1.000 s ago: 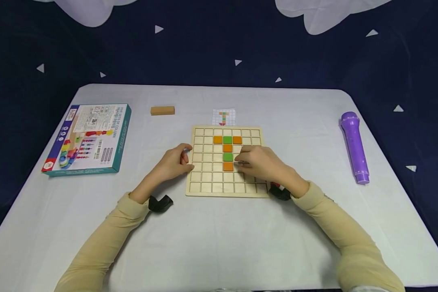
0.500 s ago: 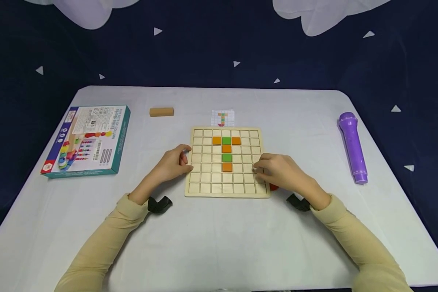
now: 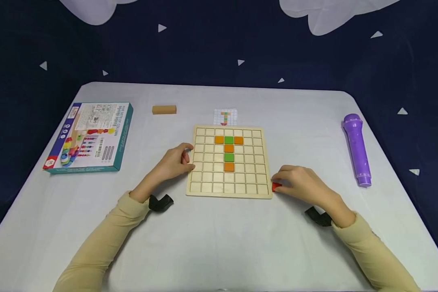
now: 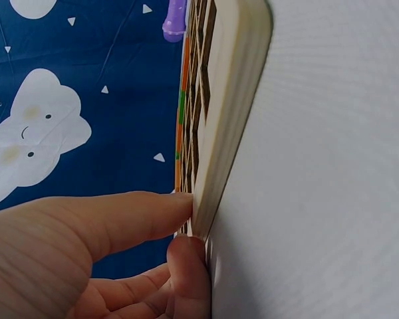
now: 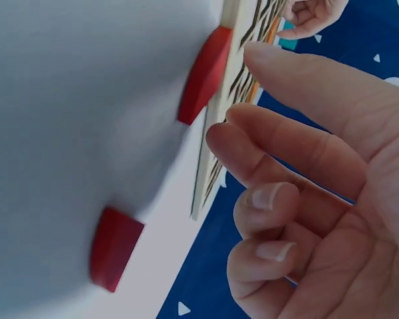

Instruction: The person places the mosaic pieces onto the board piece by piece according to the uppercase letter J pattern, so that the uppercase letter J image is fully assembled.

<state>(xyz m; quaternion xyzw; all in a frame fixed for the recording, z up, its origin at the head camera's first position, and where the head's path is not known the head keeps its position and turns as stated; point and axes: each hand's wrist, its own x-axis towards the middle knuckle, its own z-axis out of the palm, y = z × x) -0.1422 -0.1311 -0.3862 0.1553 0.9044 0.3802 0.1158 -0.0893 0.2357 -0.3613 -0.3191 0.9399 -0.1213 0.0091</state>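
Observation:
A square wooden grid board lies mid-table, with orange tiles and green tiles forming a T on it. My left hand rests thumb and forefinger against the board's left edge, its other fingers curled in. Off the near right corner, my right hand reaches down with thumb and forefinger apart, over a red piece. The right wrist view shows a red piece with a curved side by the board's edge and another red piece on the table. Nothing is between the right fingers there.
A small gridded card with a coloured pattern lies behind the board. Farther left are a wooden block and a toy box. A purple flashlight-shaped object lies at the right. A black band hangs at each wrist.
My right hand has moved from over the board, beside the tiles, rightward and nearer to me, to the red piece off the corner. The left hand has stayed at the board's edge.

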